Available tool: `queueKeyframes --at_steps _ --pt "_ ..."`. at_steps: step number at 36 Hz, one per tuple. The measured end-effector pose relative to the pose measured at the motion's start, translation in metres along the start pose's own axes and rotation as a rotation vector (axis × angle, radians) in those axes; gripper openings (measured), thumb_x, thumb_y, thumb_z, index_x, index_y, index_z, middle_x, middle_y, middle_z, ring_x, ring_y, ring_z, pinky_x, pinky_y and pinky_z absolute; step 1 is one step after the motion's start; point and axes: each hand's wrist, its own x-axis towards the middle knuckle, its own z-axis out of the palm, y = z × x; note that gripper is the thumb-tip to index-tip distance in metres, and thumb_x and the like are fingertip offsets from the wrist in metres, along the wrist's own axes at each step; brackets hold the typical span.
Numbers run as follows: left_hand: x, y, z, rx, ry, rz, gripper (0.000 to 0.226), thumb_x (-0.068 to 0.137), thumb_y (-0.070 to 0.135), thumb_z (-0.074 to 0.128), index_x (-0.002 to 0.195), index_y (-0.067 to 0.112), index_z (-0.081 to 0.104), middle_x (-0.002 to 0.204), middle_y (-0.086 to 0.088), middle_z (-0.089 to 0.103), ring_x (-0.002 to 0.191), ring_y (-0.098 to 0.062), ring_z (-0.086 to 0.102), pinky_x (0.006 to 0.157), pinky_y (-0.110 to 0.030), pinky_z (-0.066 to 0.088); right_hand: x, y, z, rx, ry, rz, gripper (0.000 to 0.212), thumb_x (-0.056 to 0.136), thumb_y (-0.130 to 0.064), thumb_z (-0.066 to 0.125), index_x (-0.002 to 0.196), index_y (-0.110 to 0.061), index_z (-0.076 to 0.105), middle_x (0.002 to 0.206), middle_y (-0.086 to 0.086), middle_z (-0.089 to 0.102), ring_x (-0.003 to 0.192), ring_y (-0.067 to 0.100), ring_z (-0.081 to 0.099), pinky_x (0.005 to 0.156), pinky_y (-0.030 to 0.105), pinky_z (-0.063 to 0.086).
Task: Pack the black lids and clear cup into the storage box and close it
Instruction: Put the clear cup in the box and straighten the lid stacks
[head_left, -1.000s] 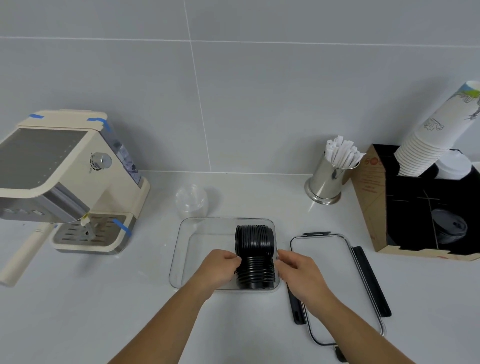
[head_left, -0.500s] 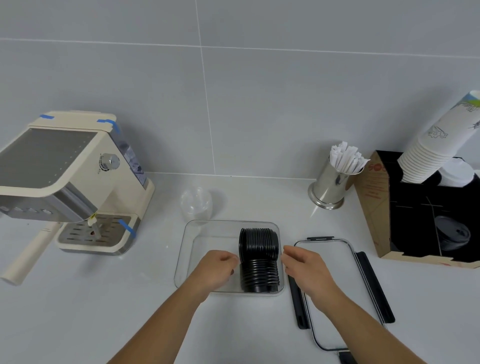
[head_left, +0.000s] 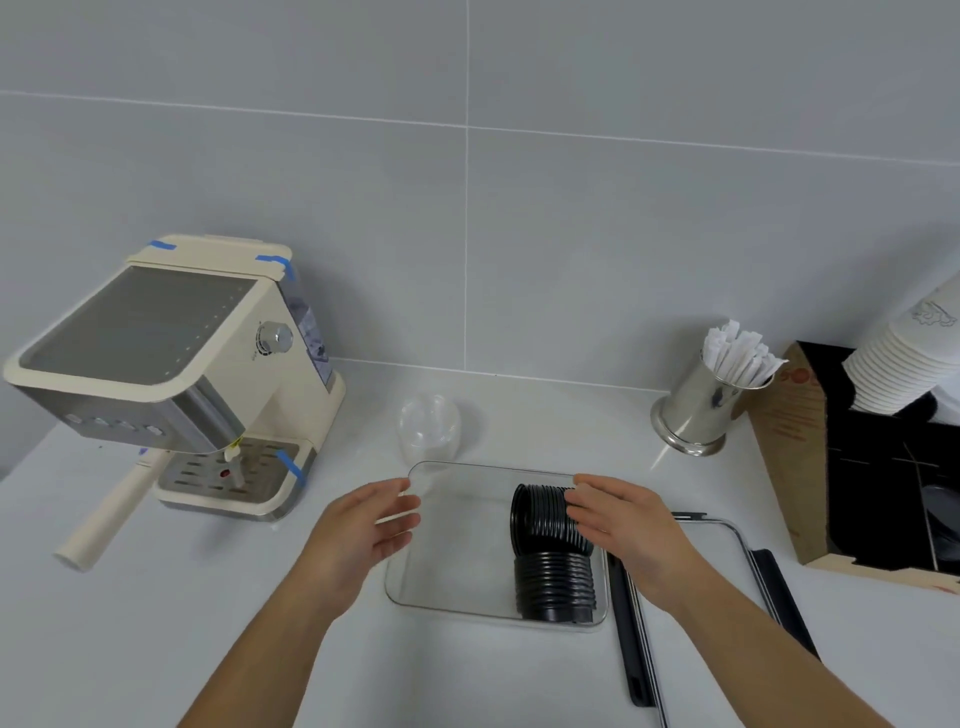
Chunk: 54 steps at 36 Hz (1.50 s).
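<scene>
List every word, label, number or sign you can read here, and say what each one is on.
None can be read.
Cardboard box: red printing, too blurred to read.
Paper cups: a line drawing, no legible words.
Coffee machine: marks beside its knob, too small to read.
Blue tape: blank.

I was looking at a café-style drinks station: beyond my left fingers (head_left: 400, 506) an espresso machine (head_left: 176, 374) stood on the white tabletop (head_left: 130, 623) under grey wall tiles (head_left: 623, 234). Past my right fingers (head_left: 582, 496) sat wrapped straws (head_left: 735, 353) in a steel holder (head_left: 693, 410) and stacked paper cups (head_left: 904, 358).
</scene>
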Motion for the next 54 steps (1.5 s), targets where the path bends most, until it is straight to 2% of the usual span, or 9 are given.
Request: queueKeyframes --at_steps 9,16,22,27,33,37,42,49,54 --pt "0.017 0.014 -0.031 -0.165 0.098 -0.012 0.022 0.097 0.02 0.06 0.112 0.006 0.067 0.107 -0.015 0.07 0.098 -0.03 0.068 0.088 -0.04 0.054 0.018 -0.03 0.029 -0.035 -0.084 -0.007 0.026 0.092 -0.015 0.063 0.117 -0.011 0.064 0.111 0.009 0.071 0.104 0.022 0.068 0.094 0.034 0.052" --pt "0.036 0.018 -0.042 -0.125 0.124 -0.054 0.026 0.096 0.021 0.062 0.118 0.007 0.065 0.115 -0.015 0.069 0.106 -0.03 0.067 0.091 -0.039 0.053 0.041 -0.049 0.056 -0.112 -0.114 -0.007 0.022 0.09 -0.016 0.066 0.112 -0.012 0.067 0.111 0.01 0.071 0.103 0.026 0.068 0.088 0.032 0.055" --pt "0.061 0.023 -0.041 -0.047 0.131 -0.109 0.037 0.096 0.024 0.062 0.129 0.008 0.057 0.118 -0.01 0.068 0.11 -0.027 0.065 0.098 -0.04 0.051 0.072 -0.061 0.077 -0.194 -0.144 0.018 0.027 0.09 -0.021 0.066 0.115 -0.012 0.067 0.112 0.007 0.07 0.103 0.02 0.067 0.093 0.034 0.053" --pt "0.082 0.026 -0.037 0.004 0.136 -0.128 0.045 0.096 0.026 0.062 0.137 0.009 0.052 0.13 -0.011 0.061 0.12 -0.028 0.059 0.108 -0.044 0.045 0.095 -0.067 0.096 -0.245 -0.163 0.027 0.008 0.089 -0.02 0.066 0.095 -0.02 0.07 0.112 0.006 0.068 0.105 0.021 0.066 0.095 0.035 0.053" --pt "0.107 0.026 -0.021 0.079 0.128 -0.135 0.047 0.094 0.034 0.063 0.136 0.016 0.051 0.131 -0.005 0.056 0.119 -0.023 0.055 0.109 -0.043 0.044 0.131 -0.059 0.112 -0.373 -0.167 0.041 0.037 0.089 -0.022 0.065 0.126 -0.014 0.061 0.118 0.001 0.063 0.105 0.017 0.063 0.094 0.033 0.053" --pt "0.124 0.022 -0.013 0.109 0.118 -0.155 0.057 0.088 0.044 0.069 0.137 0.021 0.051 0.132 -0.002 0.054 0.12 -0.024 0.054 0.1 -0.036 0.047 0.152 -0.052 0.125 -0.441 -0.173 0.055 0.045 0.089 -0.028 0.065 0.132 -0.017 0.057 0.12 0.0 0.061 0.102 0.017 0.062 0.098 0.037 0.051" --pt "0.141 0.017 -0.002 0.144 0.134 -0.17 0.055 0.086 0.045 0.07 0.133 0.023 0.054 0.131 -0.002 0.056 0.117 -0.025 0.056 0.099 -0.035 0.048 0.166 -0.045 0.139 -0.49 -0.182 0.06 0.017 0.091 -0.036 0.057 0.105 -0.032 0.067 0.109 -0.007 0.065 0.108 0.025 0.062 0.1 0.045 0.049" --pt "0.151 0.013 0.0 0.142 0.143 -0.189 0.054 0.085 0.042 0.07 0.132 0.021 0.056 0.129 -0.003 0.06 0.115 -0.024 0.059 0.105 -0.042 0.049 0.181 -0.034 0.144 -0.528 -0.221 0.058 0.012 0.091 -0.031 0.059 0.098 -0.037 0.067 0.101 -0.004 0.069 0.104 0.022 0.064 0.099 0.044 0.05" --pt "0.158 0.009 0.001 0.118 0.129 -0.185 0.048 0.084 0.036 0.07 0.127 0.016 0.063 0.121 -0.003 0.064 0.107 -0.021 0.062 0.1 -0.038 0.052 0.191 -0.028 0.137 -0.44 -0.272 0.217 0.016 0.091 -0.034 0.062 0.106 -0.032 0.065 0.121 0.007 0.065 0.115 0.027 0.06 0.089 0.038 0.051"
